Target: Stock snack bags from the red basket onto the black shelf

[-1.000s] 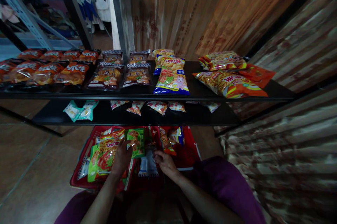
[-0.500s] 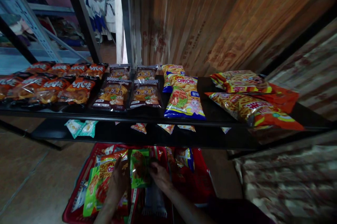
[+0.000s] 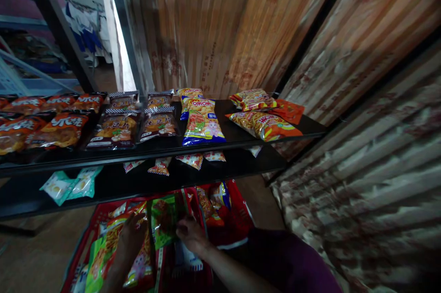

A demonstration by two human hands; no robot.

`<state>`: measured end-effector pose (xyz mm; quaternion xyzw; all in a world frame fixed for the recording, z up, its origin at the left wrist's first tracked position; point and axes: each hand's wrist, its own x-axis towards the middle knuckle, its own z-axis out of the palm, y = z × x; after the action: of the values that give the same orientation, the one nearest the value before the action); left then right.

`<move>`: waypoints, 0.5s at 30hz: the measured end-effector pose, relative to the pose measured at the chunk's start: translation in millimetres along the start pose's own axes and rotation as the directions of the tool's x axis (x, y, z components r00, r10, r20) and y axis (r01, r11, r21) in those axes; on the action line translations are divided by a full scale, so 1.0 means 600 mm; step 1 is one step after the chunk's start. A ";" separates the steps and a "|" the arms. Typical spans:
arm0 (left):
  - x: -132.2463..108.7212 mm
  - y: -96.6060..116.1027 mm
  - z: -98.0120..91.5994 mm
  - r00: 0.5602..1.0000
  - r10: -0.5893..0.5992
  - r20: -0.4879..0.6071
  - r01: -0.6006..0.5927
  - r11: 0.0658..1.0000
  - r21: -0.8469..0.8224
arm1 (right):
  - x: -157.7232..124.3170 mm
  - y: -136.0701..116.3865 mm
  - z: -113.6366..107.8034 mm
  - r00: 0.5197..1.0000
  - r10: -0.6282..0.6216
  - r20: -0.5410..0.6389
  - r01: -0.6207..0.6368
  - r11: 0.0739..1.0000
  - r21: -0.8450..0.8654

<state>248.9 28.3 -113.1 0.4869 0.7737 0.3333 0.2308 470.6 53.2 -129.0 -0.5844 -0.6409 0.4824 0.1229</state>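
A red basket (image 3: 241, 205) on the floor holds several snack bags. My left hand (image 3: 129, 242) lies flat, fingers stretched, on a green and orange snack bag (image 3: 103, 251) at the basket's left. My right hand (image 3: 189, 235) is curled, pinching the edge of a green snack bag (image 3: 163, 222) that stands up in the middle of the basket. More bags lie under and beside both hands.
A black two-level shelf (image 3: 241, 139) stands just above the basket. Its upper level carries orange bags (image 3: 62, 127), dark brown bags (image 3: 117, 125), a blue bag (image 3: 203, 123) and yellow-red bags (image 3: 263, 123). Small packets (image 3: 65, 185) lie on the lower level. A patterned curtain (image 3: 361, 169) hangs at right.
The view has swung left and tilted. Both hands stayed in the basket; my right hand has moved onto the green bag, which now stands more upright.
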 end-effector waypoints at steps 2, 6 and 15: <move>0.003 0.013 0.006 1.000 -0.002 0.003 0.002 0.999 0.032 | -0.006 0.006 0.000 1.000 0.001 -0.007 -0.001 1.000 -0.008; 0.011 0.047 0.027 0.999 0.036 0.002 -0.036 0.999 0.034 | -0.009 0.029 -0.017 0.999 0.024 -0.046 -0.022 0.999 0.048; 0.004 0.121 0.086 0.992 0.124 -0.036 -0.128 0.984 -0.127 | -0.027 0.059 -0.073 0.997 0.029 -0.074 -0.020 0.992 0.123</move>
<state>326.4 67.2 -94.1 0.5143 0.7212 0.4034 0.2294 529.3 55.0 -127.1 -0.6013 -0.5977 0.5000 0.1766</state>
